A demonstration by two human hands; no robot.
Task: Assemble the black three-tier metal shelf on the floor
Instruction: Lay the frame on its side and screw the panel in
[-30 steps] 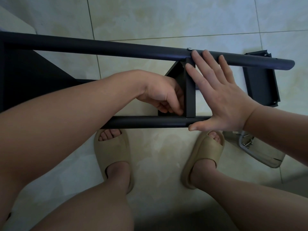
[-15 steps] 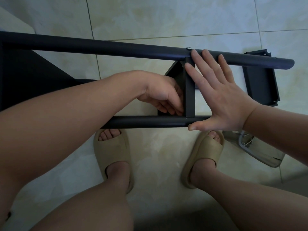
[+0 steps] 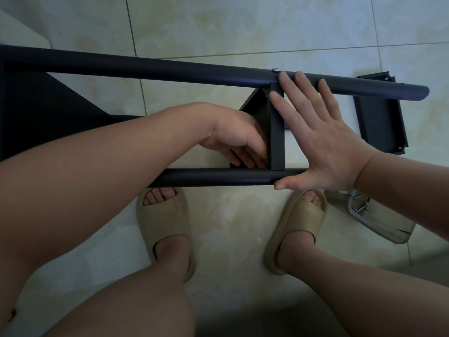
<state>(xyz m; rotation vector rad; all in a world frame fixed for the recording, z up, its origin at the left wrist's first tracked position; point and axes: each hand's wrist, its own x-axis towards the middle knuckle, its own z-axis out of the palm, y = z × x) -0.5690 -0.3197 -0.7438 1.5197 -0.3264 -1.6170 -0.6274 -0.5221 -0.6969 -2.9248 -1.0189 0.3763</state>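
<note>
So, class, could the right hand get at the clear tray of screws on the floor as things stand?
Probably yes: the right hand lies open against the shelf frame, holding nothing, and the tray sits just below its wrist, nothing between them.

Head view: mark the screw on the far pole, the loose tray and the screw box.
screw (image 3: 275, 69), head view, its silver head
loose tray (image 3: 379, 117), head view, its flat panel
screw box (image 3: 386, 227), head view, its clear wall

Left hand (image 3: 238, 139) curled; right hand (image 3: 323, 147) flat, splayed.
</note>
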